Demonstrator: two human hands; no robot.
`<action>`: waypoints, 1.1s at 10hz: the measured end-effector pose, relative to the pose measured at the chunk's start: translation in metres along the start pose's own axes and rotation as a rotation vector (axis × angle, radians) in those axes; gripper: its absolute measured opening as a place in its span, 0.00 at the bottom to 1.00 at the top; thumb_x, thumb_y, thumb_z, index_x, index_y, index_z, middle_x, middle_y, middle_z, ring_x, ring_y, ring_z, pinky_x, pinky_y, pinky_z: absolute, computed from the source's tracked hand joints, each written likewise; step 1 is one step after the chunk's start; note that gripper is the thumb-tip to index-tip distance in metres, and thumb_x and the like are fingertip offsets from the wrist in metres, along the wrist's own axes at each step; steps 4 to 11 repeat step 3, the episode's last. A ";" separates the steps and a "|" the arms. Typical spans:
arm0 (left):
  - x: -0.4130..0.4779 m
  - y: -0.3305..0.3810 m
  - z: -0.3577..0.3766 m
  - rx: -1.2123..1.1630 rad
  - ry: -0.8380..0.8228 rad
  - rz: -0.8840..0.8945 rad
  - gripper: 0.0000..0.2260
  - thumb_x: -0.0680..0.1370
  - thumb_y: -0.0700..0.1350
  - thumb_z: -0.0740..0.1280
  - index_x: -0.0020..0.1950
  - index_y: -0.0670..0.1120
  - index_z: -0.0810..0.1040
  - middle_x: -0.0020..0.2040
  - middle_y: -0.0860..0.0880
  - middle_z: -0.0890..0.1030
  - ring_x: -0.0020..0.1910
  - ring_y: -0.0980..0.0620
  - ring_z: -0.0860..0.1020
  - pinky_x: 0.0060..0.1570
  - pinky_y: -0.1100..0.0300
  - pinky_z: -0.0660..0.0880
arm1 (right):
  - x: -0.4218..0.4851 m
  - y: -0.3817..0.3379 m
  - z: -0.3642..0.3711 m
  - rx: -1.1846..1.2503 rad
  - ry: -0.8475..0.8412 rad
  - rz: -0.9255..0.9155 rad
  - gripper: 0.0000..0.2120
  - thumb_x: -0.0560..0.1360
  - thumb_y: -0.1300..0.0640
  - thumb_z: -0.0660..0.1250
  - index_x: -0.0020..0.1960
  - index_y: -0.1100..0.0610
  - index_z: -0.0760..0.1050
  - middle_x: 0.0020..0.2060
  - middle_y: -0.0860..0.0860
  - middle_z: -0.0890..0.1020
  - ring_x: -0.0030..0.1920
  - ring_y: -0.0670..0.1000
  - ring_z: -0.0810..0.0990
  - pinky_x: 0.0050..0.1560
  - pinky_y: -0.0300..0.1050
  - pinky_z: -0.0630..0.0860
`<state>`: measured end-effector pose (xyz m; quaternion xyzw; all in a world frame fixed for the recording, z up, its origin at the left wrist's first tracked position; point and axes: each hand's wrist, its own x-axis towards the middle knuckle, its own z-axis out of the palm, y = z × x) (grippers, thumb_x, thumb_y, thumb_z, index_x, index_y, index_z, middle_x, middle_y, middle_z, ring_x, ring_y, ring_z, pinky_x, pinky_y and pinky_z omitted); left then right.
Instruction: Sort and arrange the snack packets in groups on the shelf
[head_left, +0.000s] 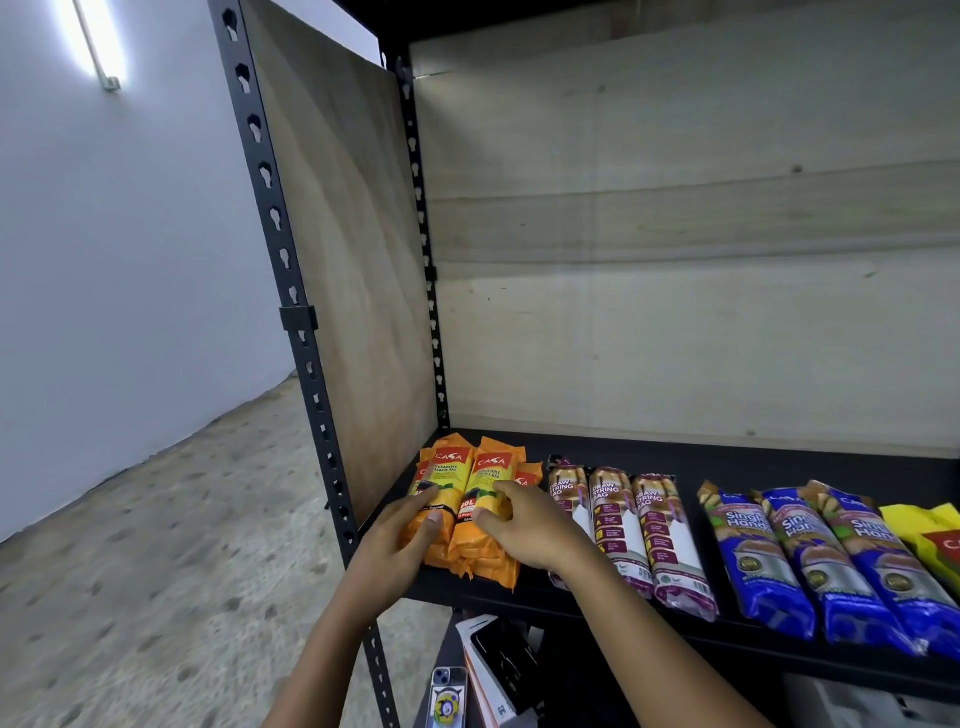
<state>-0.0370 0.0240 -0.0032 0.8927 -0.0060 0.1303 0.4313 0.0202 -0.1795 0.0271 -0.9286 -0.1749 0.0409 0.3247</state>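
Several orange packets (470, 470) lie stacked at the left end of the black shelf (727, 452). My left hand (400, 540) rests on the left orange packet, thumb on top. My right hand (530, 525) grips the right orange packet (488, 478) from the side, fingers over it. To the right lie three white and purple packets (660, 525) side by side, then three blue packets (810, 561), then a yellow packet (930, 535) at the frame's right edge.
A black metal upright (291, 291) and a wooden side panel (353, 249) close the shelf on the left; a wooden back panel (675, 234) stands behind. Below the shelf lie a phone (448, 696) and boxes (498, 670). Concrete floor spreads to the left.
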 end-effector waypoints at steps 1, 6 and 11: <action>0.002 0.001 0.000 0.027 0.053 -0.012 0.25 0.77 0.67 0.58 0.73 0.64 0.67 0.72 0.54 0.68 0.69 0.53 0.68 0.60 0.59 0.71 | -0.002 0.000 -0.013 0.015 -0.043 -0.012 0.38 0.77 0.31 0.57 0.80 0.50 0.56 0.78 0.52 0.62 0.76 0.55 0.62 0.70 0.52 0.65; 0.016 0.022 0.013 0.162 0.221 0.100 0.23 0.79 0.63 0.62 0.71 0.55 0.72 0.70 0.51 0.71 0.68 0.51 0.71 0.58 0.59 0.70 | -0.018 0.011 -0.051 0.060 0.077 -0.035 0.28 0.79 0.37 0.62 0.75 0.49 0.66 0.70 0.48 0.74 0.67 0.51 0.74 0.55 0.44 0.71; 0.016 0.022 0.013 0.162 0.221 0.100 0.23 0.79 0.63 0.62 0.71 0.55 0.72 0.70 0.51 0.71 0.68 0.51 0.71 0.58 0.59 0.70 | -0.018 0.011 -0.051 0.060 0.077 -0.035 0.28 0.79 0.37 0.62 0.75 0.49 0.66 0.70 0.48 0.74 0.67 0.51 0.74 0.55 0.44 0.71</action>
